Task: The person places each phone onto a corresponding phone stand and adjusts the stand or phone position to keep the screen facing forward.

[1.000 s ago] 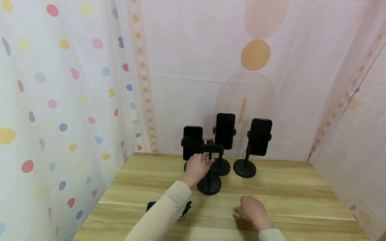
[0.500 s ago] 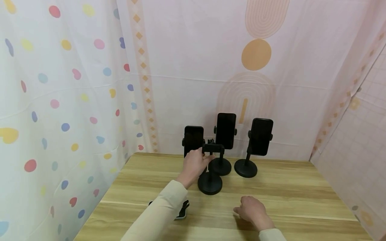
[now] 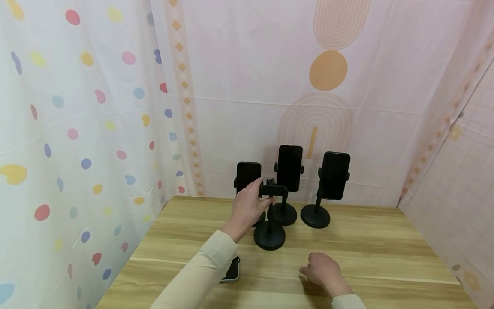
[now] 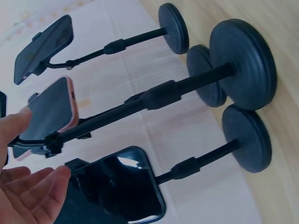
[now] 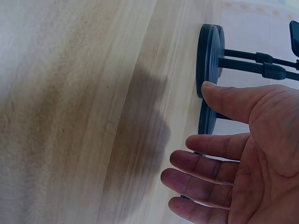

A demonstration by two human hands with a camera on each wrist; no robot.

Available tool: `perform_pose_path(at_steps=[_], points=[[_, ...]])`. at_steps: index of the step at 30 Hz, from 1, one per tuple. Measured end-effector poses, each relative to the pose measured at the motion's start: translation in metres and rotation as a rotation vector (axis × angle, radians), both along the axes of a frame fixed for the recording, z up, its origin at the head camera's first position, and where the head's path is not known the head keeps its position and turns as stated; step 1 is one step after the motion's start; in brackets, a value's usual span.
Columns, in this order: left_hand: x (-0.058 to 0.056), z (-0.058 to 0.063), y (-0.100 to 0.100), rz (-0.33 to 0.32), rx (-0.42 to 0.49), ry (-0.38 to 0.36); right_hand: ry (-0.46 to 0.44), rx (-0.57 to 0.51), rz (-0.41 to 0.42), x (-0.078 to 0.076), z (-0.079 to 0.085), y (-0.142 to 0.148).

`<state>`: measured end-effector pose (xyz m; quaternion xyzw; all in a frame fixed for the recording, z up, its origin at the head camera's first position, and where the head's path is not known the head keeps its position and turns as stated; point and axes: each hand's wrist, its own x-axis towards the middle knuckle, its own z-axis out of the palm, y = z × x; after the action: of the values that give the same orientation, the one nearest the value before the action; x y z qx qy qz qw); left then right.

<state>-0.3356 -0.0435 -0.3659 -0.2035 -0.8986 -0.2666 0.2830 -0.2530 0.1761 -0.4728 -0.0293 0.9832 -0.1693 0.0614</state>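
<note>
In the head view my left hand is at the left end of the phone holder's clamp on the front black stand. The left wrist view shows that stand's stem passing between the spread thumb and fingers; the clamp is mostly out of that view. No phone shows in this holder, whose round base stands on the table. My right hand hovers low over the table, its fingers loosely bent and holding nothing. A phone lies flat, partly hidden by the left sleeve.
Behind are three more stands bearing upright phones: a left phone, a middle phone and a right phone. The wooden table ends at a hanging curtain at the back, with a dotted curtain on the left.
My left hand has moved up the front stand, from beside its stem to the clamp's left end. The sleeve has shifted left. The right hand has stayed still.
</note>
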Motion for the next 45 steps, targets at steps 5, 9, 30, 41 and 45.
perform_pose_path(at_steps=[5,9,30,41,45], points=[[0.005,0.009,0.001,-0.003,-0.091,0.095,0.004,-0.006,0.004,0.000,-0.001,0.001],[0.009,0.018,0.005,0.000,-0.232,0.196,0.002,-0.008,0.006,0.000,-0.001,0.001],[0.009,0.036,0.027,0.058,-0.578,0.315,-0.010,-0.032,-0.006,0.000,-0.007,0.002],[0.006,0.039,0.027,0.042,-0.626,0.361,-0.005,-0.023,0.003,0.000,-0.008,-0.001],[0.004,0.042,0.027,0.018,-0.615,0.337,-0.007,-0.015,0.007,-0.001,-0.008,-0.002]])
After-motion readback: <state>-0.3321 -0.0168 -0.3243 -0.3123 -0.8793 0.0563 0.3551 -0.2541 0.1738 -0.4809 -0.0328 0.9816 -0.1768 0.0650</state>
